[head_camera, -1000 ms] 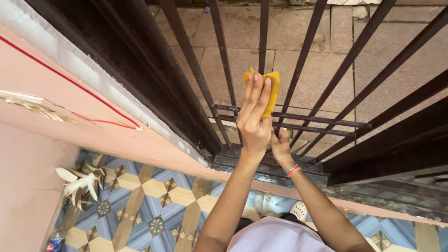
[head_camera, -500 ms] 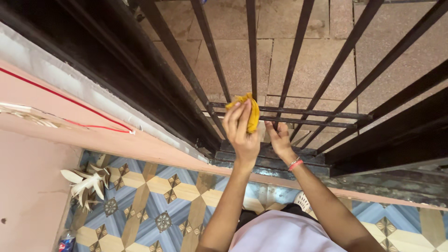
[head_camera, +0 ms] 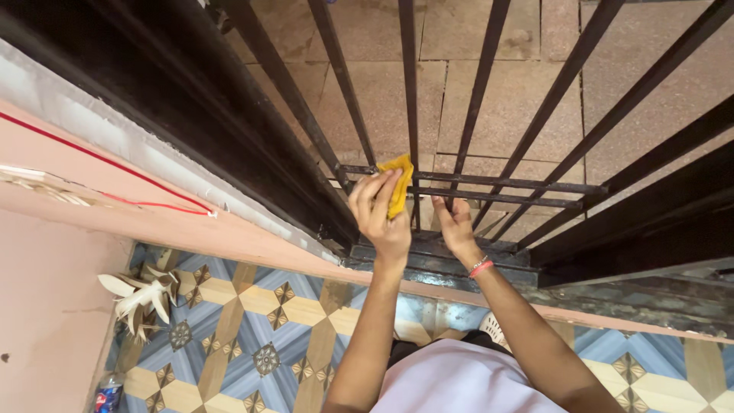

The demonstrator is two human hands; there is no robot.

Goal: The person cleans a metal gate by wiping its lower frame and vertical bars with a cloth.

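— Patterned floor tiles (head_camera: 252, 321) in blue, tan and brown run along the bottom, meeting a pink wall (head_camera: 53, 306) on the left. What stands above them?

— A dark metal gate (head_camera: 489, 99) of upright bars, with grey paving stones (head_camera: 382, 99) showing through it. Two thin crossbars (head_camera: 520, 191) run side by side low across the gate, above its heavy bottom frame.

— Where is the cloth?

— The yellow cloth (head_camera: 399, 183) sits against one upright bar, right where that bar meets the crossbars, near the gate's left edge.

— And the hands?

— The left hand (head_camera: 378, 214) has its grip closed on the cloth, fingers (head_camera: 382, 187) laid flat over it and pressing it to the bar. The right hand (head_camera: 457, 226) is just beside it, at the next bars to the right. Its fingers curl around a bar at crossbar height, and it holds nothing else. A pink and white bracelet (head_camera: 482, 268) rings that wrist.

— Anything else about?

— A red cable (head_camera: 115, 164) runs along the wall's pale ledge at the left. Pale dried leaves (head_camera: 141, 298) lie on the floor by the wall, and a small bottle (head_camera: 107, 394) stands in the bottom left corner of the floor. The person's light shirt (head_camera: 459, 382) fills the lower middle.
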